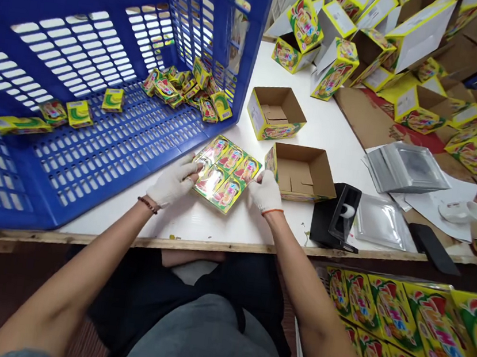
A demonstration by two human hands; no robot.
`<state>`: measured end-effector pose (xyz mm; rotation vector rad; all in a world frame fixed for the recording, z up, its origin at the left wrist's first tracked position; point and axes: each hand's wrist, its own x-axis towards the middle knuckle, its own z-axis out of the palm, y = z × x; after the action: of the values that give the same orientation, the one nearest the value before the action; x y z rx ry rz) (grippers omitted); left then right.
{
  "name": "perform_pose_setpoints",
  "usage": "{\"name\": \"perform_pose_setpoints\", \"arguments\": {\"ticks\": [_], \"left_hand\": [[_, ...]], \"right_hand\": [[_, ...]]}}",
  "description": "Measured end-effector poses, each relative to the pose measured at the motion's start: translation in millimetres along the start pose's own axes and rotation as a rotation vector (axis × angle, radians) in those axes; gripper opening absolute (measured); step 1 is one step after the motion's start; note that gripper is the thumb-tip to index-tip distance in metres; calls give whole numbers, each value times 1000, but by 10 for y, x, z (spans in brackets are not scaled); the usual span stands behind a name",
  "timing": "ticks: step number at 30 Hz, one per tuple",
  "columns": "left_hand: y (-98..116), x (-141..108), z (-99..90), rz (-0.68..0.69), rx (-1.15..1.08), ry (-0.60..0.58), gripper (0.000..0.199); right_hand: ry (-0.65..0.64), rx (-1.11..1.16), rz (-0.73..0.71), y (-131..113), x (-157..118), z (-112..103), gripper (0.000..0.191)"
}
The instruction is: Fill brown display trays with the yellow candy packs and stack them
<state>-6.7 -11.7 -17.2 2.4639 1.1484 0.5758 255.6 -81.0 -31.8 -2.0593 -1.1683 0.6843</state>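
"Grip?"

"L hand [172,183] & R hand [266,192] each clamped on the shiny six-box pack [225,174], opp. sides, ctr of frame."

"What's nearest?"

"Open brown-lined carton [302,172] by R hand, 2nd carton [279,130] just above it. Blk holder [332,219] on the near carton's R side."

"Further out?"

"Blue crate [50,197] w/ loose small boxes [167,91] inside, upper L; yellow cartons [337,69] piled upper R."

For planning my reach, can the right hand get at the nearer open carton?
Probably yes: the right hand is beside the open carton, unobstructed, but it holds the six-box pack.
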Motion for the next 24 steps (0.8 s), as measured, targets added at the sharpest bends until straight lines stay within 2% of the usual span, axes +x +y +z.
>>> {"name": "perform_pose_setpoints", "arguments": {"ticks": [2,3,6,8,10,12,14,16,17,19,20,21,23,24], "left_hand": [[5,-318,119,-1,-32,44,46],[69,-491,183,11,-9,84,45],[347,-908,315,81,161,201,34],[482,-1006,347,190,259,217,24],[519,-964,356,348,270,173,14],[489,-857,359,485,244,115,11],[451,-764,361,550,244,107,12],[440,-723,358,575,266,159,12],[442,-719,352,588,274,189,11],[443,-716,339,619,275,227,11],[439,-705,337,640,266,235,11],[432,-682,344,658,256,235,11],[425,-595,389,664,244,238,11],[433,-536,426,650,245,234,10]], "right_hand": [[70,-184,-212,-80,85,-42,25],[59,-261,-348,-95,72,-55,27],[-109,-421,-766,9,-161,-36,44],[-175,-441,-952,186,-390,38,52],[-131,-404,-1029,384,-589,159,50],[-35,-367,-1029,531,-739,298,43],[38,-360,-1020,611,-856,384,41],[40,-354,-1065,670,-954,338,41],[30,-336,-1090,717,-995,248,41],[73,-280,-1038,874,-1058,-70,40],[164,-256,-924,986,-1079,-287,38],[299,-241,-745,1113,-1093,-530,36],[583,-222,-268,1384,-1093,-1033,35],[668,-210,-49,1510,-1077,-1259,38]]}}
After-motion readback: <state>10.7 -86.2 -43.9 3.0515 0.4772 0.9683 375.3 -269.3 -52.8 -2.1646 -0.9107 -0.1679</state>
